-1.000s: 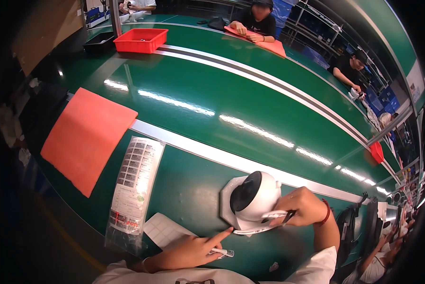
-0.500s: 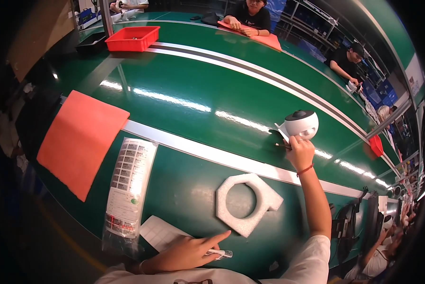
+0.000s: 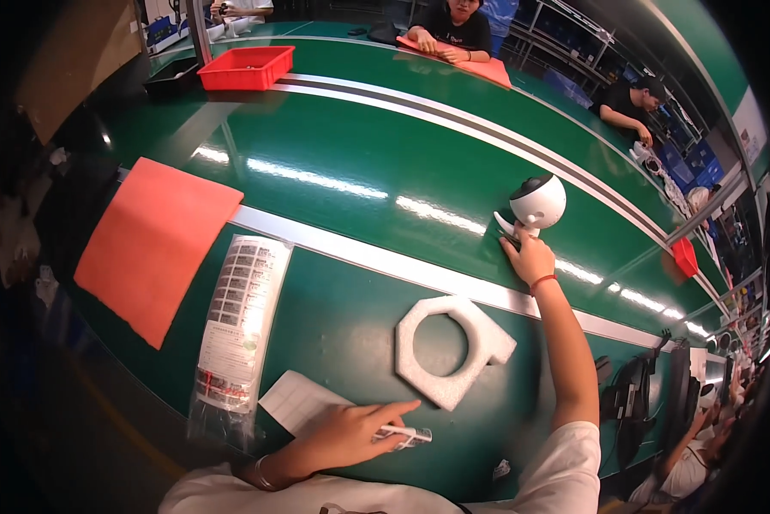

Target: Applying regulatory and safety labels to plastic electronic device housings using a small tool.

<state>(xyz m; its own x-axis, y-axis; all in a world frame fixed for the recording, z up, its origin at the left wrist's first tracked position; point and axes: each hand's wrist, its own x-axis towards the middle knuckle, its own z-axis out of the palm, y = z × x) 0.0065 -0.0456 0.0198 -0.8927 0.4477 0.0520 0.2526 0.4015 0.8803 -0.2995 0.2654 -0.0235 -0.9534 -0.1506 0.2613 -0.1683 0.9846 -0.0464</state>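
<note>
My right hand (image 3: 532,257) reaches forward and grips the lower part of a white ball-shaped camera (image 3: 543,206), just above the green belt. Its black lens side faces up and left, and a white foot sticks out at the left. Near my body, my left hand (image 3: 355,435) curls its lower fingers around a small white printed piece (image 3: 416,437), while the index finger points out straight. What kind of piece it is, I cannot tell. A white label sheet (image 3: 297,401) lies partly beneath that hand. Ahead of it rests a white foam insert (image 3: 408,343) with a round hole.
Left of the sheet lies a clear plastic sleeve with printed labels (image 3: 237,321). An orange foam mat (image 3: 158,244) spans the left edge. A red bin (image 3: 246,70) stands at the far left. Black parts (image 3: 632,403) lie at right. Other people work across the belt.
The white camera has turned and tilted in my right hand, its black side swinging leftward. My left hand keeps its hold on the small white piece. The whole view has shifted slightly.
</note>
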